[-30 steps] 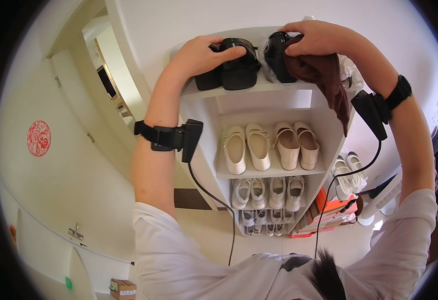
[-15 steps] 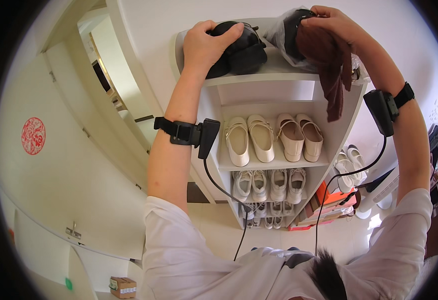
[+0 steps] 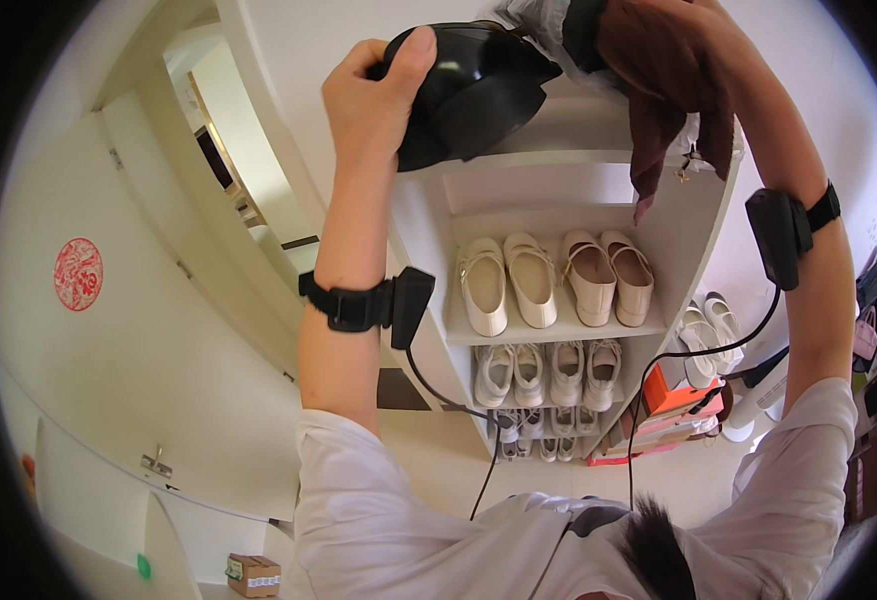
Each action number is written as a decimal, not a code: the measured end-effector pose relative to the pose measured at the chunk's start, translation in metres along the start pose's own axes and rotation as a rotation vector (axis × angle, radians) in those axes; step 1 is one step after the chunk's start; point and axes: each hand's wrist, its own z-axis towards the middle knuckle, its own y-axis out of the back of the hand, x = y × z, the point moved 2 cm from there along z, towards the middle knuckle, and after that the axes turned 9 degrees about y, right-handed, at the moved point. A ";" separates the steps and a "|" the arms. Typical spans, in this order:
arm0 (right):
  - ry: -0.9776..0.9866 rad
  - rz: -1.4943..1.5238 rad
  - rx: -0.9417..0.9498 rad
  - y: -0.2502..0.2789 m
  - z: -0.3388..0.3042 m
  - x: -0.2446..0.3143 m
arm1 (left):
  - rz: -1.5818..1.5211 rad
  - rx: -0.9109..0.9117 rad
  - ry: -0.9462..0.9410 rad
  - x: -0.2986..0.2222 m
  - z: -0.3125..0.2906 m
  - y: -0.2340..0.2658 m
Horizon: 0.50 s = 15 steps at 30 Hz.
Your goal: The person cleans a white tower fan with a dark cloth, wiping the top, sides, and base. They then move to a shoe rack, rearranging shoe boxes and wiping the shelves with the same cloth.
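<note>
At the top of a white shoe rack (image 3: pixel 569 120), my left hand (image 3: pixel 379 95) grips glossy black shoes (image 3: pixel 479 85), the thumb on the near side. The shoes are bunched together and tilted over the rack's top board. To the right, my right hand (image 3: pixel 697 18) is partly cut off by the upper edge. It holds a dark brown cloth (image 3: pixel 654 60), whose ends hang over the board's front. Touching the cloth is a clear plastic bag (image 3: pixel 549 22) with a dark item (image 3: pixel 586 35) I cannot fully make out.
Cream strap shoes (image 3: pixel 532 280) stand on the rack's upper shelf, with white lace-up shoes (image 3: pixel 567 372) below. Stacked shoe boxes (image 3: pixel 669 390) and white shoes (image 3: pixel 704 335) sit beside the rack. A white door (image 3: pixel 149 330) is at left. Cables hang from both wrist straps.
My left hand has moved left and nearer, lifting the black shoes. My right hand has gone up toward the upper edge, carrying the brown cloth and plastic bag along.
</note>
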 end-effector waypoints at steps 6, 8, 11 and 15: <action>0.086 -0.002 -0.074 -0.033 -0.039 0.057 | -0.043 -0.063 -0.211 -0.045 -0.033 0.049; 0.055 0.132 0.018 -0.030 -0.046 0.066 | -0.150 -0.164 -0.227 -0.058 -0.051 0.062; 0.115 0.167 -0.125 -0.039 -0.063 0.068 | -0.095 -0.216 -0.205 -0.079 -0.080 0.063; 0.152 0.220 -0.143 -0.033 -0.072 0.073 | 0.188 -0.067 -0.346 -0.091 -0.107 0.092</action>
